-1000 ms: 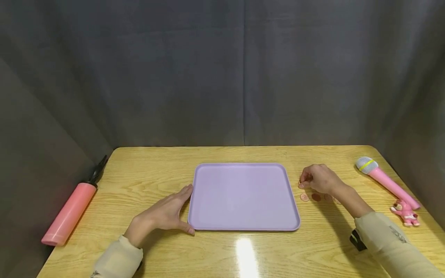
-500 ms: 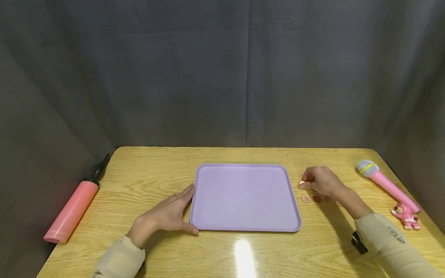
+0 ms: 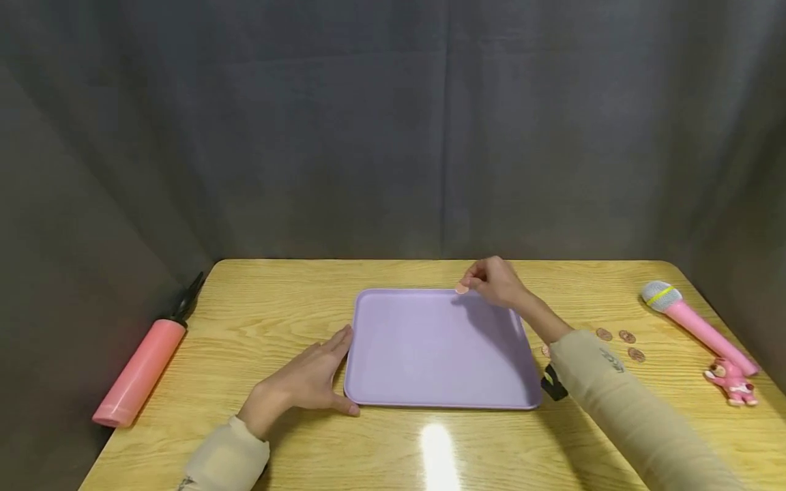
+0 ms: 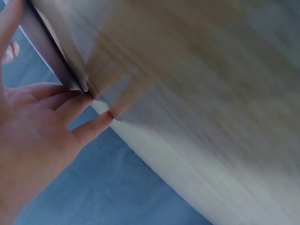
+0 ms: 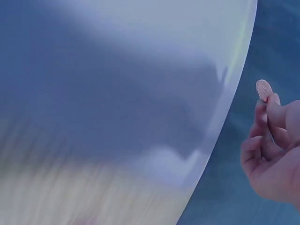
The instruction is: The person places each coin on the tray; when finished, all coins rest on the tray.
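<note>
A light purple tray lies flat on the wooden table. My left hand rests along its left side, fingers at the edge and thumb spread toward the near corner; in the left wrist view its fingertips touch the tabletop beside the rim. Up over the tray's far edge, my right hand pinches a copper-coloured coin between thumb and fingers. The right wrist view shows this coin standing out from the fingertips. Several more coins lie on the table right of the tray, one partly hidden by my right sleeve.
On the far right lie a pink toy microphone with a silver head and a small pink bear figure. A pink hand pump with a black end lies at the left table edge. Dark curtains surround the table.
My right hand has picked up a coin from the table and carried it left, over the tray's far edge. The left hand stays at the tray's side.
</note>
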`<action>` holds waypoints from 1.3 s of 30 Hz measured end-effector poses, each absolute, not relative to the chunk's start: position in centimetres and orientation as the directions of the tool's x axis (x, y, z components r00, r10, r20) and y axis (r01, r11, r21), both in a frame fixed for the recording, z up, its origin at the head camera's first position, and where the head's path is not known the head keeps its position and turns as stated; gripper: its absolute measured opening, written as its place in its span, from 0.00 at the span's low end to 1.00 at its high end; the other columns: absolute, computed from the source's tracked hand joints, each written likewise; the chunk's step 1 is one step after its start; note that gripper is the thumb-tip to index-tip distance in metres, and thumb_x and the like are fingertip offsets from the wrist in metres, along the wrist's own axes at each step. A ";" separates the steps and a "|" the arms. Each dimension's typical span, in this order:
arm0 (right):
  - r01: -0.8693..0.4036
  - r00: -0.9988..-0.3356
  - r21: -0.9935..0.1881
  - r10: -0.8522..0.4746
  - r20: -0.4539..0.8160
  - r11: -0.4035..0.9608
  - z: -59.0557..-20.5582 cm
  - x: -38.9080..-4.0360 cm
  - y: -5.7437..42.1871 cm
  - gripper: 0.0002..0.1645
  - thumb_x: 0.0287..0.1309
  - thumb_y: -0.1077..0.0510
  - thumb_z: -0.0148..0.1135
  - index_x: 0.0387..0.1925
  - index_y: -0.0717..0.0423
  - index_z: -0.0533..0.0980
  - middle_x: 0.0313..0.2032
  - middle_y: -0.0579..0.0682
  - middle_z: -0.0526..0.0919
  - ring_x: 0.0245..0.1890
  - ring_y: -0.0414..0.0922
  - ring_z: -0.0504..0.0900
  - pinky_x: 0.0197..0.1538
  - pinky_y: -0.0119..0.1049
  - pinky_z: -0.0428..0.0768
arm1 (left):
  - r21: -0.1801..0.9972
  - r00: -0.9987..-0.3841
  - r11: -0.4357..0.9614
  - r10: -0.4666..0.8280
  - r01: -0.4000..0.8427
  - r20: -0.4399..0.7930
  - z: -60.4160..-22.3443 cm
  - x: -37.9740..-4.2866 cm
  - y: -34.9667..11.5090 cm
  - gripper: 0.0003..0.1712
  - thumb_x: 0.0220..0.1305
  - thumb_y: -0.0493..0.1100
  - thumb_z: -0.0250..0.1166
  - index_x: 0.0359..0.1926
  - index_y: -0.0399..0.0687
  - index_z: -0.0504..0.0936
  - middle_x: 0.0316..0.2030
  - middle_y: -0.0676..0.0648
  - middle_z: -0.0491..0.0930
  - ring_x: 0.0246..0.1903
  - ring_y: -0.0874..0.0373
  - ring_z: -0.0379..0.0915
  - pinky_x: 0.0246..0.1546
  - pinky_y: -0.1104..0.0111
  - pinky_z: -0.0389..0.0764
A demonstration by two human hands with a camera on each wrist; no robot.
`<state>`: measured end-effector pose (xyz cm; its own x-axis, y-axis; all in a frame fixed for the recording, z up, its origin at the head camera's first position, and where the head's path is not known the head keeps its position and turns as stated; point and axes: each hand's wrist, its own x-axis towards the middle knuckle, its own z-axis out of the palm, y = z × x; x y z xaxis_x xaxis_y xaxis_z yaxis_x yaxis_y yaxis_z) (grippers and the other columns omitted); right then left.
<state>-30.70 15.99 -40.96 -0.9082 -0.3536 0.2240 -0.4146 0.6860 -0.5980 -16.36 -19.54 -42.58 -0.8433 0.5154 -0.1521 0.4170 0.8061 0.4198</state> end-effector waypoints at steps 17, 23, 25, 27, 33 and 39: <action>-0.414 -0.899 -0.430 -0.435 0.055 0.802 -42.7 -31.3 5.0 0.09 0.55 0.54 0.71 0.21 0.48 0.86 0.37 0.45 0.84 0.54 0.52 0.72 0.49 0.54 0.75 | 0.418 -0.828 0.806 0.528 0.418 -0.189 -42.0 -16.7 -16.8 0.75 0.43 0.72 0.71 0.75 0.31 0.42 0.75 0.35 0.40 0.74 0.46 0.40 0.69 0.43 0.50; -0.399 -0.913 -0.367 -0.402 0.072 0.840 -43.4 -30.7 5.2 0.09 0.55 0.51 0.71 0.21 0.45 0.85 0.39 0.47 0.80 0.50 0.52 0.71 0.46 0.52 0.74 | 0.409 -0.819 0.809 0.534 0.422 -0.211 -41.9 -16.9 -16.4 0.75 0.42 0.72 0.72 0.75 0.32 0.42 0.75 0.36 0.39 0.74 0.46 0.40 0.69 0.44 0.50; -0.391 -0.918 -0.376 -0.384 0.095 0.840 -43.6 -30.4 5.6 0.08 0.54 0.52 0.72 0.21 0.45 0.85 0.39 0.47 0.80 0.49 0.52 0.71 0.46 0.52 0.73 | 0.411 -0.811 0.803 0.545 0.432 -0.212 -41.9 -17.0 -16.2 0.75 0.42 0.71 0.72 0.75 0.32 0.42 0.75 0.35 0.39 0.74 0.46 0.40 0.69 0.44 0.50; -0.385 -0.922 -0.403 -0.367 0.124 0.830 -43.8 -30.1 6.0 0.07 0.53 0.52 0.73 0.22 0.46 0.85 0.38 0.47 0.81 0.48 0.51 0.72 0.46 0.52 0.73 | 0.414 -0.802 0.795 0.558 0.443 -0.213 -42.0 -17.2 -16.0 0.75 0.42 0.71 0.72 0.75 0.31 0.42 0.75 0.35 0.39 0.74 0.46 0.40 0.69 0.43 0.50; -0.379 -0.925 -0.566 -0.309 0.219 0.732 -43.6 -29.6 9.0 0.06 0.52 0.55 0.74 0.29 0.53 0.86 0.36 0.47 0.86 0.48 0.52 0.74 0.54 0.53 0.71 | 0.421 -0.778 0.775 0.590 0.471 -0.215 -41.9 -17.9 -15.5 0.75 0.42 0.71 0.72 0.75 0.31 0.41 0.75 0.35 0.38 0.74 0.46 0.39 0.69 0.42 0.49; -0.458 -0.885 -0.550 -0.298 0.358 0.698 -41.7 -28.0 17.6 0.10 0.49 0.63 0.74 0.34 0.64 0.83 0.36 0.57 0.87 0.44 0.57 0.82 0.59 0.56 0.70 | 0.447 -0.763 0.754 0.611 0.481 -0.210 -42.1 -18.6 -15.6 0.75 0.42 0.69 0.73 0.75 0.32 0.41 0.75 0.36 0.38 0.74 0.47 0.38 0.69 0.43 0.47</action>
